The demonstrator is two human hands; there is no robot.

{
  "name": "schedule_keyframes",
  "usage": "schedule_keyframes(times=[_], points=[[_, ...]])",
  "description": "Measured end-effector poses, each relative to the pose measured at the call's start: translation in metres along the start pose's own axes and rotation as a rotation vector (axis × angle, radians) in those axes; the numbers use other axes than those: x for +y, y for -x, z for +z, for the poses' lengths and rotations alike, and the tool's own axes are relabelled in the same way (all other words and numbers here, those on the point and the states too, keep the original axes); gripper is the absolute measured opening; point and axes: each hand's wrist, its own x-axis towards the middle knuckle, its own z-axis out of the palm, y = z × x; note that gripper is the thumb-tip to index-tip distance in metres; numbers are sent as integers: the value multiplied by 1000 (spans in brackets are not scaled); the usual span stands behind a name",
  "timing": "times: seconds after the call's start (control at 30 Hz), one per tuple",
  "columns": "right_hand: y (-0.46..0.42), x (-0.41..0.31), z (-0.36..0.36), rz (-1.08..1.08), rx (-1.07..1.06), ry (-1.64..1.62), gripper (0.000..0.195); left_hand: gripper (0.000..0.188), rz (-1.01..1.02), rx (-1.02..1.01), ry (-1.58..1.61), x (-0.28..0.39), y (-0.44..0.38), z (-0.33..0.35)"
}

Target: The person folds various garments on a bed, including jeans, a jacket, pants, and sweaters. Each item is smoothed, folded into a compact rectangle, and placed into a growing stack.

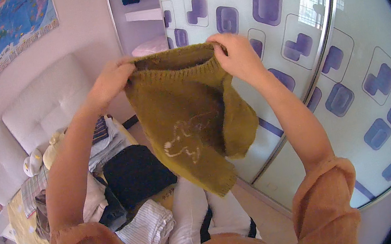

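An olive-green knitted sweater (pixel 178 105) hangs in the air in front of me, its ribbed hem opening facing up. My left hand (pixel 115 77) pinches one corner of that hem, and my right hand (pixel 236 55) grips the opposite corner. Between them the edge is stretched fairly straight. A pale stitched or printed design shows on the lower part of the knit. One side hangs in a fold on the right, and the lower end tapers above my white-trousered legs (pixel 183 207).
To the left is a bed with a yellow patterned sheet (pixel 27 238). On it lie a folded black garment (pixel 136 172), a striped white garment (pixel 149 229), stacked clothes (pixel 108 144) and plush toys (pixel 51 147). A padded headboard (pixel 44 99) stands behind. Sliding wardrobe doors (pixel 276 4) rise ahead and right, beside open shelves (pixel 143 15).
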Motion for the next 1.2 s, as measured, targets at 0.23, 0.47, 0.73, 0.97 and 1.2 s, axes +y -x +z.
schedule_keyframes(times=[0.23, 0.47, 0.73, 0.97, 1.2], points=[[15, 30, 31, 621, -92, -584, 27, 28, 156, 45, 25, 12, -13, -9], [-26, 15, -17, 604, -273, -768, 35, 51, 499, -1, -317, 6, -11, -47], [-83, -22, -85, 136, -740, 11, 37, 25, 302, -58, -863, 49, -8, -95], [-106, 15, -94, 215, -629, -16, 27, 26, 491, 291, -575, 32, -18, -124], [-99, 34, -49, 55, 96, 174, 27, 29, 513, 558, -811, 35, 5, -141]])
